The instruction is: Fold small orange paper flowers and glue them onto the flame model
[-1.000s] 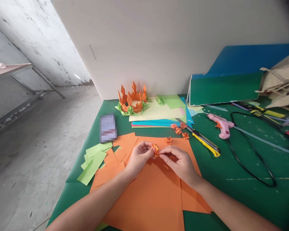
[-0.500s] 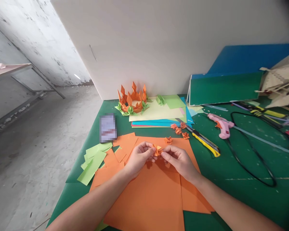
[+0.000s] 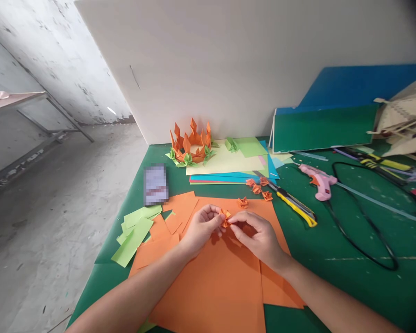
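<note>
A small folded orange paper flower is pinched between the thumb and fingers of my left hand, above a large orange paper sheet. At its right edge, the thumb and forefinger of my right hand close on a petal, with the other fingers curled. Just beyond my hands lies a similar orange paper flower, and several more orange flowers sit behind it. A paper crown with orange points and green leaf pieces stands at the back left.
Right of the flowers lies a yellow utility knife, then a pink glue gun with a looping black cord. Green paper strips and a pixelated box-like item are on the left. Coloured sheets are stacked behind.
My right thumb and forefinger have shifted slightly left along the flower, and their arch has opened wider. The flower is turned a little in my left hand.
</note>
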### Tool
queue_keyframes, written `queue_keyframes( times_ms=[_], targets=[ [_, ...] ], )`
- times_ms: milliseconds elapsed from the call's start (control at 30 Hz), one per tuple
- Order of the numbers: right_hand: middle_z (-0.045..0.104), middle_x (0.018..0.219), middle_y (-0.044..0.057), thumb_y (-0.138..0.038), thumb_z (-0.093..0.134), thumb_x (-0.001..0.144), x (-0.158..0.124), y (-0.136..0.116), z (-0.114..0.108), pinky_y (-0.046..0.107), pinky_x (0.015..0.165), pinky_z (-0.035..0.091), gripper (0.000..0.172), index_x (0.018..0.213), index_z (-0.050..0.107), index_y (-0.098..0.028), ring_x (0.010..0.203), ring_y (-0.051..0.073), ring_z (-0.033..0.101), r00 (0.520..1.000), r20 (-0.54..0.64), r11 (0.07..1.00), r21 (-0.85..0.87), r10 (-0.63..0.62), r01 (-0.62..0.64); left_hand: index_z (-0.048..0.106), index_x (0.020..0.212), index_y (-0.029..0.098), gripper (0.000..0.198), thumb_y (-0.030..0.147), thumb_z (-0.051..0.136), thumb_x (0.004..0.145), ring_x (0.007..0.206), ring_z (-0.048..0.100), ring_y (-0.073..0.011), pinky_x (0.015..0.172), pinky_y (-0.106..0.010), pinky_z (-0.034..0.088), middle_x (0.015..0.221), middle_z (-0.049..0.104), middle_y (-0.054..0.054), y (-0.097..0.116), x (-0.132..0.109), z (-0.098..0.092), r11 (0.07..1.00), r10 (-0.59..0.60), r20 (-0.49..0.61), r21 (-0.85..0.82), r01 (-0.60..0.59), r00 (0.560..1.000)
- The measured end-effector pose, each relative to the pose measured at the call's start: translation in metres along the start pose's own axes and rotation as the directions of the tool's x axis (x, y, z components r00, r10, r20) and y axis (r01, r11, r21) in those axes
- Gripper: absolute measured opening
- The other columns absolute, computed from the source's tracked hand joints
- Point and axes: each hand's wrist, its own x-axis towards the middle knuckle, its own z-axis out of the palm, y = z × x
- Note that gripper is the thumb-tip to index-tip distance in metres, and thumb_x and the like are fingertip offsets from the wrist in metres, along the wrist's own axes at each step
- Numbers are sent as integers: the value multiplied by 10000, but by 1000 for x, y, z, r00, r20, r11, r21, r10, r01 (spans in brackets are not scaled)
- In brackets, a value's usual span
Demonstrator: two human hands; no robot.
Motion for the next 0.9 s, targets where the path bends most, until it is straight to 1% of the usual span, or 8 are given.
queue_keyframes(
  times_ms=[200, 300, 467, 600, 700, 833, 900],
  targets=[
    [670, 801, 12, -149, 582, 857, -1, 1, -1, 264, 680, 534, 89, 875, 616, -229, 735, 148, 645, 1000, -17, 999, -43, -26, 25, 559, 836, 166, 351, 403, 781, 702, 531, 560, -65, 471, -162, 431, 652, 602, 33, 0, 0, 0, 1000, 6, -5, 5, -6, 1000],
    [679, 823, 25, -161, 586, 867, 0, 2, -2, 289, 695, 534, 102, 896, 641, -242, 765, 164, 651, 997, 20, 994, -74, -79, 81, 558, 826, 164, 345, 402, 776, 706, 520, 555, -62, 457, -158, 415, 651, 602, 31, 0, 0, 0, 1000, 11, -4, 19, -11, 1000],
    [673, 823, 34, -176, 587, 882, -1, 4, -3, 302, 664, 529, 119, 919, 657, -264, 750, 171, 641, 988, 68, 983, -107, -140, 146, 554, 801, 169, 340, 407, 774, 696, 479, 534, -60, 419, -154, 384, 604, 587, 43, -1, -1, 1, 999, 10, -28, 42, -9, 1000],
    [684, 863, 46, -160, 593, 881, 0, 6, -4, 311, 703, 531, 139, 944, 666, -260, 787, 175, 646, 971, 99, 960, -157, -218, 232, 556, 784, 170, 323, 383, 777, 686, 439, 505, -52, 397, -150, 362, 564, 570, 56, 1, -2, 2, 998, 1, -32, 63, 1, 999],
    [691, 868, 53, -138, 588, 880, 0, 5, -5, 303, 695, 527, 148, 948, 664, -246, 783, 172, 643, 953, 137, 940, -177, -270, 292, 551, 774, 170, 326, 374, 785, 674, 422, 496, -49, 391, -153, 356, 557, 574, 57, 4, -4, 3, 997, -13, -23, 79, 15, 1000],
    [695, 859, 57, -122, 562, 888, 1, 3, -8, 301, 687, 524, 164, 960, 658, -234, 773, 172, 641, 931, 182, 914, -205, -316, 351, 551, 768, 171, 348, 394, 795, 659, 397, 478, -45, 370, -160, 338, 574, 582, 57, 6, -4, 2, 996, -38, -1, 78, 38, 999],
    [697, 861, 54, -126, 551, 896, 1, 4, -9, 303, 693, 526, 170, 974, 653, -238, 776, 170, 643, 928, 186, 909, -211, -324, 359, 560, 769, 168, 343, 383, 803, 658, 406, 482, -41, 388, -160, 355, 583, 587, 56, 6, -3, 0, 998, -48, 16, 52, 47, 999]
  ],
)
